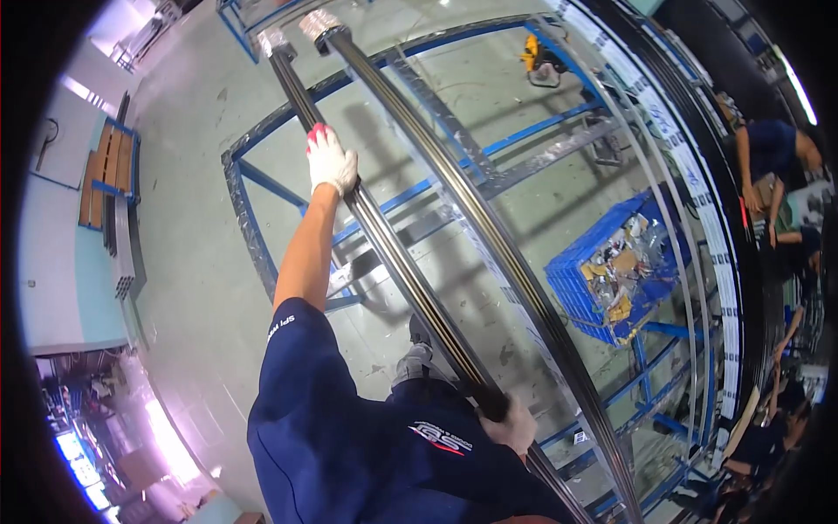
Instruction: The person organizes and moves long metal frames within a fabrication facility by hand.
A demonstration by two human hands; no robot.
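A long dark metal profile [403, 278] with shiny ribs runs diagonally across the view, its far end wrapped in clear plastic. Around its upper part, the fingers of my left hand [332, 163] are closed, in a white glove with red fingertips. My right hand [513, 426], gloved as well, is closed on the same profile close to my body; its fingers are partly hidden. A second, similar profile bundle [476, 214] lies alongside to the right, apart from both hands, with its far end wrapped too.
Below the profiles stands a blue metal rack [262, 185] with plastic-wrapped bars. A blue crate [572, 301] of scraps sits to the right, and a yellow tool [530, 54] lies at the far end. Co-workers [772, 157] are along the right side, beyond a long stack of wrapped profiles [698, 188].
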